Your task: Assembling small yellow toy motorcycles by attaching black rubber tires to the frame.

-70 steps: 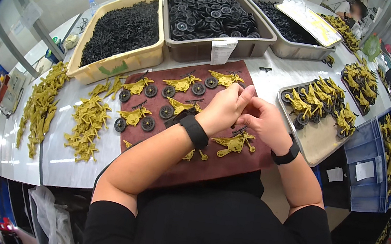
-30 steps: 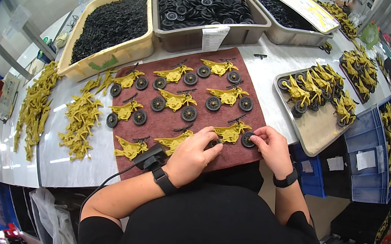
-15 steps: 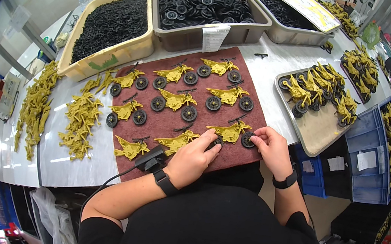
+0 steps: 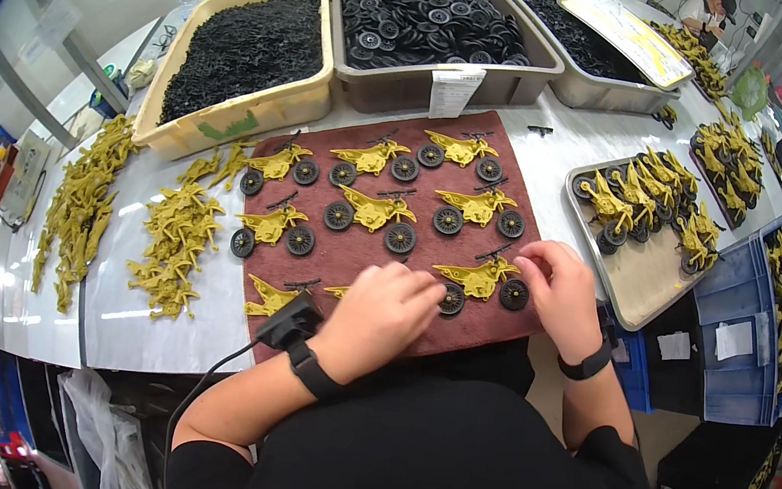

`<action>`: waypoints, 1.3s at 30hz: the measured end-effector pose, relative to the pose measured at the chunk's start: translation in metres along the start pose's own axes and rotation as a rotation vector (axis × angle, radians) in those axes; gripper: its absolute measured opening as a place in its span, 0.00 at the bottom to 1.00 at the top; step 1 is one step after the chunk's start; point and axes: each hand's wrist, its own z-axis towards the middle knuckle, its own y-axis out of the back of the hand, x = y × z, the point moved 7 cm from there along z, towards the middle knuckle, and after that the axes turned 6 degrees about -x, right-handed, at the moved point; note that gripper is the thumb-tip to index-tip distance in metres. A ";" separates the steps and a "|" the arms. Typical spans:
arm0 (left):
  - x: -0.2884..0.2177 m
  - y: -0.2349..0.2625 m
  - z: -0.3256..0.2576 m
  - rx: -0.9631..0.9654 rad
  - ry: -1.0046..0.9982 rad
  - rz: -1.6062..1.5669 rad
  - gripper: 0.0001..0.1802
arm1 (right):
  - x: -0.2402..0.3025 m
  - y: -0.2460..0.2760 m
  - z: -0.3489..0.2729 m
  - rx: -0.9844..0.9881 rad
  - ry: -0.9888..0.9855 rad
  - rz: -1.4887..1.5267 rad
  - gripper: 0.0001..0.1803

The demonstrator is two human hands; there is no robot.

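My left hand (image 4: pixel 382 319) is held over the front of the mat, its fingers bent and pressed together; their undersides are hidden. It covers most of a yellow toy motorcycle body (image 4: pixel 335 291). To its right lies another yellow motorcycle body (image 4: pixel 475 278) with a black handlebar piece (image 4: pixel 492 252), a black wheel (image 4: pixel 451 299) near my left fingertips and a second wheel (image 4: pixel 513 294). Just above that second wheel my right hand (image 4: pixel 560 295) is curled, thumb close to the fingertips; whether anything is inside cannot be seen. Further left lies a wheel-less body (image 4: pixel 270 298).
The reddish-brown mat (image 4: pixel 309 217) bears several more bodies with wheels and handlebars. Behind stand a cream bin (image 4: pixel 319 82) of black parts and a grey bin (image 4: pixel 526 83) of wheels. Yellow bodies (image 4: pixel 176 248) are heaped left; a metal tray (image 4: pixel 642 287) holds assembled motorcycles at right.
Both hands have come off the wheels of the front right motorcycle. The left hand has drawn back leftward, uncovering one wheel; the right hand has risen slightly. The whole view has shifted a little.
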 end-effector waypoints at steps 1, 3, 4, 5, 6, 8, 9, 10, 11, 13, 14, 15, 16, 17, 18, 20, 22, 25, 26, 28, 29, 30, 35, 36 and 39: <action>0.011 0.009 0.001 -0.029 0.059 -0.027 0.12 | 0.003 -0.004 0.007 -0.001 0.003 -0.001 0.06; 0.032 0.024 0.002 -0.045 0.117 0.065 0.10 | 0.019 -0.020 0.021 0.103 0.167 -0.080 0.05; 0.043 0.029 0.002 -0.037 0.125 0.092 0.10 | 0.022 -0.027 0.028 0.118 0.194 -0.098 0.04; 0.054 0.033 0.002 -0.030 0.134 0.119 0.10 | 0.023 -0.032 0.036 0.119 0.199 -0.099 0.04; 0.062 0.037 0.002 -0.035 0.135 0.120 0.10 | 0.025 -0.038 0.042 0.137 0.247 -0.147 0.04; 0.078 0.038 0.001 0.021 0.178 0.171 0.09 | 0.032 -0.052 0.048 0.208 0.277 -0.222 0.05; 0.084 0.039 0.003 0.016 0.184 0.172 0.09 | 0.035 -0.058 0.049 0.213 0.284 -0.223 0.05; 0.088 0.040 0.005 0.008 0.176 0.206 0.08 | 0.040 -0.069 0.047 0.276 0.333 -0.186 0.05; 0.091 0.041 0.007 0.000 0.170 0.238 0.08 | 0.044 -0.080 0.043 0.341 0.382 -0.149 0.05; 0.101 0.038 0.014 0.010 0.183 0.257 0.09 | 0.055 -0.095 0.038 0.378 0.455 -0.150 0.06; 0.104 0.036 0.018 0.018 0.177 0.291 0.10 | 0.061 -0.103 0.035 0.414 0.473 -0.144 0.06; 0.106 0.033 0.019 0.027 0.171 0.326 0.11 | 0.070 -0.110 0.033 0.450 0.491 -0.137 0.06; 0.108 0.029 0.016 0.023 0.155 0.328 0.11 | 0.079 -0.113 0.029 0.507 0.489 -0.186 0.06; 0.103 0.030 0.016 0.021 0.161 0.328 0.11 | 0.081 -0.117 0.029 0.512 0.493 -0.186 0.06; 0.096 0.032 0.016 0.035 0.186 0.332 0.09 | 0.081 -0.122 0.028 0.516 0.521 -0.220 0.05; 0.081 0.036 0.005 0.039 0.226 0.281 0.05 | 0.078 -0.132 0.025 0.519 0.594 -0.281 0.05; 0.056 0.033 -0.013 0.076 0.222 0.153 0.06 | 0.079 -0.134 0.022 0.523 0.604 -0.286 0.05; 0.031 0.020 -0.037 0.085 0.147 0.022 0.09 | 0.076 -0.137 0.019 0.515 0.623 -0.294 0.06; 0.025 0.021 -0.042 0.063 0.135 0.061 0.12 | 0.075 -0.137 0.018 0.499 0.631 -0.296 0.08; 0.029 0.017 -0.050 0.034 0.095 0.077 0.14 | 0.072 -0.139 0.018 0.510 0.626 -0.258 0.07; 0.028 0.017 -0.053 0.005 0.051 0.093 0.15 | 0.071 -0.139 0.019 0.518 0.620 -0.222 0.06; 0.028 0.018 -0.056 0.004 0.058 0.092 0.15 | 0.075 -0.136 0.019 0.487 0.647 -0.191 0.06; 0.024 0.017 -0.062 0.018 0.031 0.143 0.17 | 0.082 -0.118 0.017 0.459 0.593 -0.333 0.07; 0.025 0.016 -0.062 0.018 0.032 0.139 0.17 | 0.082 -0.117 0.014 0.477 0.611 -0.361 0.07; 0.024 0.012 -0.062 0.008 0.024 0.113 0.17 | 0.076 -0.120 0.009 0.511 0.641 -0.401 0.06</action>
